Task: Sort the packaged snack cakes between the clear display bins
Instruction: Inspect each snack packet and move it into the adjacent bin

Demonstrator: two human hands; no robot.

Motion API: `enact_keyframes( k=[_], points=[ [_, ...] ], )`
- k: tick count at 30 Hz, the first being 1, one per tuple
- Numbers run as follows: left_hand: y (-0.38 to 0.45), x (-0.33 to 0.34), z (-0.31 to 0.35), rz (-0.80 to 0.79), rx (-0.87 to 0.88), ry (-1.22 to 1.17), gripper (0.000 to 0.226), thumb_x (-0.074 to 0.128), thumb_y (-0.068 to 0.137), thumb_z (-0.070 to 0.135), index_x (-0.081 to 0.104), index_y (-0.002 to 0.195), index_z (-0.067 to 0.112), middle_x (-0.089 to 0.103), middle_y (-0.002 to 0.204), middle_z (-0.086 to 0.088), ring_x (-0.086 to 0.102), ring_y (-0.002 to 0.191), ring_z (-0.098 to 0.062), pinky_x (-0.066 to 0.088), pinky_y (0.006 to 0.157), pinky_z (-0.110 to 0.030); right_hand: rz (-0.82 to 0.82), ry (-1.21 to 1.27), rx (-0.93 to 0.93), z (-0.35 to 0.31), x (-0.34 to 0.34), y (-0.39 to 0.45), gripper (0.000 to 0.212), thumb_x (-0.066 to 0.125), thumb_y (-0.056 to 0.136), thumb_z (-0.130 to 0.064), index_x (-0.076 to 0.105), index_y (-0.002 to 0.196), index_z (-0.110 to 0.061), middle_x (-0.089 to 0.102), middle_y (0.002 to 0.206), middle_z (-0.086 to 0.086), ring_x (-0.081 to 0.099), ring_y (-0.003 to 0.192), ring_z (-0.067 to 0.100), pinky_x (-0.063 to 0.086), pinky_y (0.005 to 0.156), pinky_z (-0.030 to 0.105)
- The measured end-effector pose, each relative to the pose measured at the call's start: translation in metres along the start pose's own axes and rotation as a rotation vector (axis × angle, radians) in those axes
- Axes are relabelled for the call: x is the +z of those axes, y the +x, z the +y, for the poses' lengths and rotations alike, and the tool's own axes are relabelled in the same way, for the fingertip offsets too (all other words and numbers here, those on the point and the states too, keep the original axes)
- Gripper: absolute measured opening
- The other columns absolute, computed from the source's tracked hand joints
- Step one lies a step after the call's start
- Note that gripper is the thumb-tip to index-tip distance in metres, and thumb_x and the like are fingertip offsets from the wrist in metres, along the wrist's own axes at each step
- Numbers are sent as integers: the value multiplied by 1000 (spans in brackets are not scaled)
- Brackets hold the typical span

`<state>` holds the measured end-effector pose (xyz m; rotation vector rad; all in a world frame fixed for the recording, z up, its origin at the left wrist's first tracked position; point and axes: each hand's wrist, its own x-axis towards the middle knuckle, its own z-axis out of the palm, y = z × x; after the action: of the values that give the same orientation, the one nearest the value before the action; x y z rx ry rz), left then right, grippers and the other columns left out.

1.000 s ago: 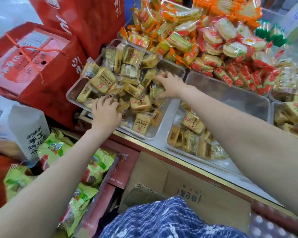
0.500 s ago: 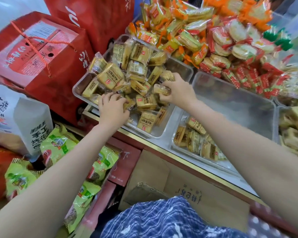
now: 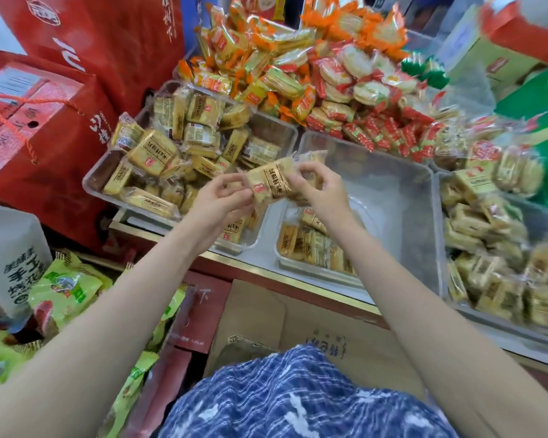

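Since 1 s ago both hands are being lifted out of the clear plastic left bin, w/ a yellow wrapped snack cake now being held up between them. It is being pinched at its left end by the left hand & at its right end by the right hand, fingers curled, above the gap btwn the left bin & the clear plastic middle bin.

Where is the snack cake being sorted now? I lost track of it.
Mid-frame, the snack cake is held between left hand and right hand, above the gap between two bins.
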<state>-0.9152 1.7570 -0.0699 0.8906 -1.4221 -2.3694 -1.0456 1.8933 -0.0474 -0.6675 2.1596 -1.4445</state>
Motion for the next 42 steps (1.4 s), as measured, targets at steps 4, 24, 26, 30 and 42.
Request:
enact_keyframes(
  k=[4, 24, 26, 30, 42],
  points=[
    [-8, 8, 6, 56, 5, -27, 16, 62, 87, 6, 56, 101, 11, 69, 96, -8, 71, 79, -12, 58, 70, -24, -13, 59, 86, -1, -1, -8, 21, 71, 82, -38, 57, 78, -23, 65, 101, 21, 65, 87, 41, 57, 70, 54],
    [-3, 15, 22, 69, -57, 147, 17, 65, 88, 16, 63, 101, 6, 69, 102, -10, 70, 82, -15, 56, 65, -21, -144, 387, 138, 7, -22, -16, 21, 59, 92, -14, 51, 73, -14, 65, 91, 5, 64, 80, 20, 51, 79, 50],
    [-4, 15, 23, 73, -65, 160, 5, 65, 87, 12, 64, 90, 7, 69, 98, -10, 70, 80, -15, 57, 66, -21, -161, 386, 117, 7, -26, -17, 20, 59, 92, -13, 50, 74, -13, 66, 87, 3, 65, 77, 17, 52, 74, 46],
    [-5, 14, 23, 27, -43, 164, 3, 64, 87, 11, 63, 86, 8, 69, 94, -10, 67, 87, -21, 58, 75, -27, -169, 486, 131, 9, -29, -19, 20, 54, 94, -10, 49, 75, -11, 68, 88, 2, 66, 79, 15, 58, 70, 34],
    [-6, 22, 25, -45, -57, -18, 8, 55, 93, 11, 63, 92, 10, 72, 88, -4, 68, 81, -14, 57, 76, -27, -110, 553, 193, 12, -25, -12, 18, 57, 93, -13, 53, 76, -14, 67, 87, 3, 66, 78, 19, 59, 70, 35]
  ],
)
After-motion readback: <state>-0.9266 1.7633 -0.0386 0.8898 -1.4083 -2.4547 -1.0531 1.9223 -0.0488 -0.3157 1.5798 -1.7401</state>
